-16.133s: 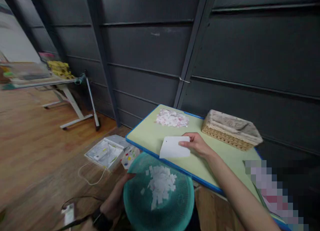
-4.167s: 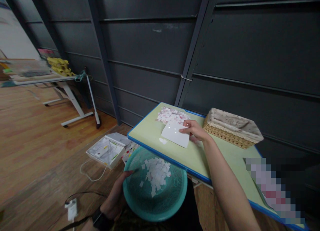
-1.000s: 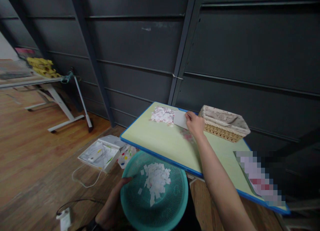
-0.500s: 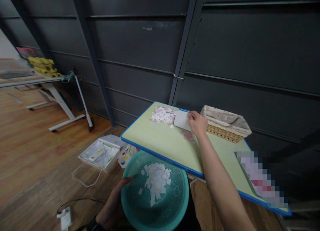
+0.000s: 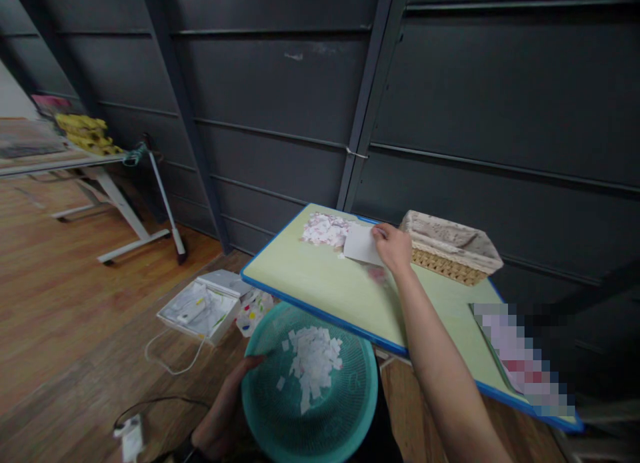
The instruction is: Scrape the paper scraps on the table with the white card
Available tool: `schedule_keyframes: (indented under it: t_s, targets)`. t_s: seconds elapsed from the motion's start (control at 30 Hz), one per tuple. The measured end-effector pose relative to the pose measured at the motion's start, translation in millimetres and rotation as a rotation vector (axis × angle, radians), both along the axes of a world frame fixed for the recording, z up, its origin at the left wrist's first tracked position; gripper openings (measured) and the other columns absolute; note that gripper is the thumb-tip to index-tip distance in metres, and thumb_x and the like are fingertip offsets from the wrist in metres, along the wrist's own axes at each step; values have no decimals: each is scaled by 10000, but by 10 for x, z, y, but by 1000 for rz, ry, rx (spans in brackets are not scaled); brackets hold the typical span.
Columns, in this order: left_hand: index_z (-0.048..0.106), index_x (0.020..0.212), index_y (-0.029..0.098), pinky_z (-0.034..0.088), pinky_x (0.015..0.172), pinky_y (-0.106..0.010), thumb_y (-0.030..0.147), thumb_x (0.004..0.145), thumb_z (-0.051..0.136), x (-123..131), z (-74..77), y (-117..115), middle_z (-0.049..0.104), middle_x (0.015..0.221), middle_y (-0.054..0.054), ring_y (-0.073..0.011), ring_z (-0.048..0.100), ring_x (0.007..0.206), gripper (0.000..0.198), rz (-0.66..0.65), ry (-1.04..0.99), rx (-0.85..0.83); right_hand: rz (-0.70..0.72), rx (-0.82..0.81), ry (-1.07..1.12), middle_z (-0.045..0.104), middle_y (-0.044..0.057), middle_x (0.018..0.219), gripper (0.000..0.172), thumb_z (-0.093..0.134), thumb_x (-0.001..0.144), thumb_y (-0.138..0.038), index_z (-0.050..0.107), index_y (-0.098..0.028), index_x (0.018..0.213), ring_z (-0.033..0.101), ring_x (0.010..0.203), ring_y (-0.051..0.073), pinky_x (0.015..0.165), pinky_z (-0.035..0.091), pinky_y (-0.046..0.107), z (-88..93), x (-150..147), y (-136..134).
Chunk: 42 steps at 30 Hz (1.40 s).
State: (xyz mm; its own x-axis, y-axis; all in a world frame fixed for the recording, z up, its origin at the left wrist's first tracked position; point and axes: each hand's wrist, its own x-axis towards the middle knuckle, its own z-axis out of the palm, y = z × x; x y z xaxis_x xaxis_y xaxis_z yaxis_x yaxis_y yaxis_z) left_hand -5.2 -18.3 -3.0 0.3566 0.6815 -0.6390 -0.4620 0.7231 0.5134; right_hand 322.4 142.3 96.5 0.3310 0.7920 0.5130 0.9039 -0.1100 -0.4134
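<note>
My right hand (image 5: pixel 394 246) pinches a white card (image 5: pixel 361 244) by its right end, low over the pale green tabletop (image 5: pixel 305 276). The card's left edge touches or overlaps a heap of small paper scraps (image 5: pixel 325 229) near the table's far left corner. My left hand (image 5: pixel 233 396) grips the left rim of a teal plastic basket (image 5: pixel 369 409), thumb over the edge and the other fingers hidden beneath. Inside the basket lies a pile of white paper pieces (image 5: pixel 315 359). The basket sits below the table's near edge.
A cloth-lined woven basket (image 5: pixel 447 269) stands right of my right hand. A blurred-out flat item (image 5: pixel 520 356) lies at the table's right end. On the floor are an open white box (image 5: pixel 200 313) with a cable and a power strip (image 5: pixel 131 437). A dark panelled wall (image 5: pixel 280 83) rises behind.
My right hand and the card have shifted slightly left, farther onto the scrap heap. My left hand and the teal basket stay where they were.
</note>
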Motion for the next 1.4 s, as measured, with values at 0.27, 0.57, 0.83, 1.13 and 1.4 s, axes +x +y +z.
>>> schedule_keyframes:
  t_s: [0.27, 0.57, 0.83, 1.13, 1.4]
  targets:
    - [626, 1022, 89, 559, 640, -285, 284, 790, 636, -7, -1, 4, 793, 684, -40, -200, 726, 620, 304, 16, -12, -21, 24, 9, 51, 727, 102, 950, 334, 460, 830, -313, 724, -195, 996, 647, 887, 256, 795, 453, 345, -17, 17, 24]
    - [532, 1216, 76, 566, 678, -314, 264, 795, 636, -3, -20, 4, 803, 747, -50, -228, 746, 693, 472, 25, -43, -10, 85, 34, 102, 727, 106, 934, 325, 472, 799, -308, 733, -177, 940, 644, 878, 259, 785, 451, 340, -37, 70, 54]
    - [429, 1326, 37, 563, 671, -324, 282, 792, 634, 21, 39, 6, 803, 749, -77, -244, 745, 687, 622, 29, -35, -36, 56, 82, 134, 725, 111, 952, 345, 457, 813, -331, 728, -172, 959, 642, 893, 258, 793, 455, 338, -40, 104, 58]
    - [484, 1293, 63, 561, 692, -319, 283, 807, 621, -12, -32, -9, 807, 784, -62, -241, 746, 730, 551, 18, -65, -2, 40, 13, 73, 725, 103, 955, 327, 466, 820, -319, 725, -189, 973, 644, 903, 251, 787, 454, 325, -19, 89, 40]
    - [573, 1161, 69, 556, 673, -303, 301, 792, 642, -7, 5, -14, 804, 773, -68, -214, 731, 650, 441, 19, -17, -13, 92, -15, 80, 726, 96, 949, 328, 469, 817, -324, 725, -191, 972, 645, 886, 245, 787, 454, 326, -41, 48, 60]
